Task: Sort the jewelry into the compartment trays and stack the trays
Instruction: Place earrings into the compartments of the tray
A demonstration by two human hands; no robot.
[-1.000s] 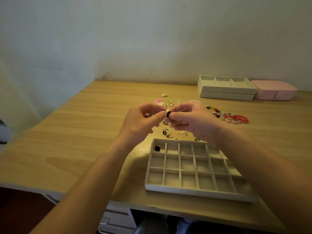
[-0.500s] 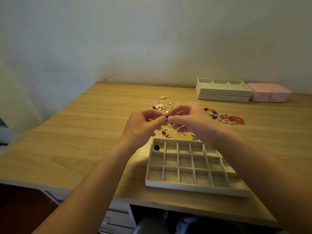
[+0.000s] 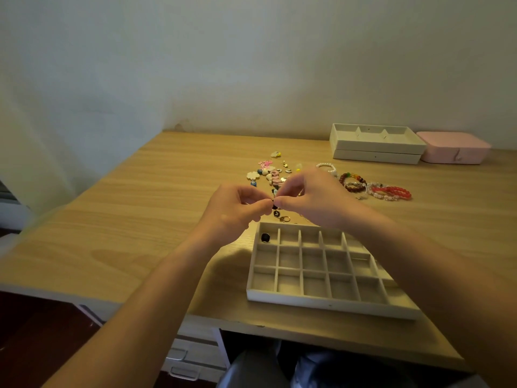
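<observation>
A small dark piece (image 3: 275,204) is pinched from both sides, the grip of the left hand (image 3: 237,210) and that of the right hand (image 3: 317,200) being clamped on it with fingertips almost met. What it is cannot be made out, though an earring being fitted with its back may be supposed. Over the last second the pinch has been kept, and the piece has been neither released nor carried over the compartment tray (image 3: 333,305); it is held just beyond the tray's 11 o'clock corner. A black piece (image 3: 265,237) is already lodged in that corner compartment, and nothing is seen in the other compartments in view. Loose jewelry (image 3: 272,173) at 12 o'clock and bracelets (image 3: 389,191) at 2 o'clock are left on the desk (image 3: 140,219), so sorting is judged barely begun. The stacked trays (image 3: 375,156) are set well apart at 1 o'clock.
</observation>
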